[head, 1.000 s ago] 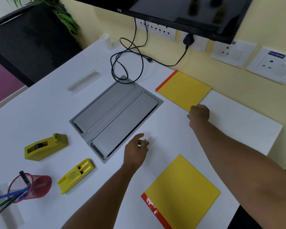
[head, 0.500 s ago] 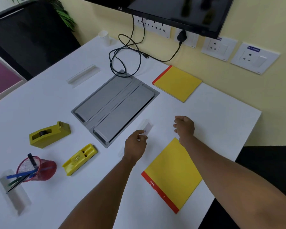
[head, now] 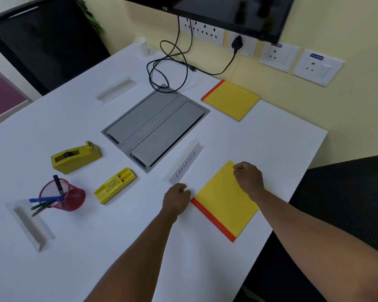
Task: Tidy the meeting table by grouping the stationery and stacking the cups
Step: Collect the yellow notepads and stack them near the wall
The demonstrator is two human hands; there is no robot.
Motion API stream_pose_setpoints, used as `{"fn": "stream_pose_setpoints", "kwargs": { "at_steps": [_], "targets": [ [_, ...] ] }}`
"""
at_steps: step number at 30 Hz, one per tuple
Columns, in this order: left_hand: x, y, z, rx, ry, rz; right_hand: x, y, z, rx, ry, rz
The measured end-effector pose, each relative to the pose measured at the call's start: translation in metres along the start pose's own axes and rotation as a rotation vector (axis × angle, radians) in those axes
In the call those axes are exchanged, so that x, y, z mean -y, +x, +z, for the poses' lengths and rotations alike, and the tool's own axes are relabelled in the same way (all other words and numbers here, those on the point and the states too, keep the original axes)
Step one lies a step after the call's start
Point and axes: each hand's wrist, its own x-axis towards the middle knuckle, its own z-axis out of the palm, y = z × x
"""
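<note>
Compared with a second ago, the right hand [head: 248, 179] is seen drawn back from the far notepad [head: 230, 99], which is left at 1 o'clock by the wall. It is now held over the far corner of the near notepad [head: 226, 201] at 5 o'clock. Its fingers are curled shut, but whether the corner is pinched cannot be told. The left hand [head: 176, 200] is found shifted from the middle of the labelled name holder [head: 183, 164] to its near end. Its fingers are curled against that end, and a firm grip cannot be confirmed. The two pads are thus judged still ungrouped, with the near one likely to be dealt with next.

Counted from left to right:

- **Name holders:** three clear ones are seen. One [head: 28, 223] lies at 8 o'clock, one [head: 116, 89] at 11 o'clock, and the labelled one just right of the grey cable hatch [head: 155, 125].
- **Pen cup:** one red mesh pen cup [head: 62, 196] is tipped on its side at 8 o'clock, with several pens spilling out.
- **Tape dispenser:** one yellow tape dispenser [head: 75, 158] sits at 9 o'clock.
- **Stapler-like tool:** one yellow stapler-like tool [head: 115, 185] lies near the pen cup.
- **Cup:** only one white cup [head: 140, 45] is visible, at 12 o'clock, so nothing is yet stacked.
- **Notepads:** two yellow notepads are counted, well apart.
</note>
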Motion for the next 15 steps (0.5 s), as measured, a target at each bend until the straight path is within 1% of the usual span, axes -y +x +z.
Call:
{"fn": "stream_pose_setpoints", "kwargs": {
  "at_steps": [3,7,10,15],
  "targets": [
    [0.007,-0.008,0.005,0.010,0.064,0.016,-0.011,-0.015,-0.002,-0.053,-0.098,0.088],
    [0.004,-0.012,0.015,0.011,0.117,0.071,-0.022,-0.039,0.007,-0.141,-0.015,0.299],
    [-0.002,-0.012,0.023,0.015,0.138,0.063,-0.030,-0.057,0.014,-0.176,0.021,0.462],
    [-0.004,-0.013,0.035,-0.053,0.163,-0.014,-0.034,-0.066,0.018,-0.232,0.104,0.530]
  ]
}}
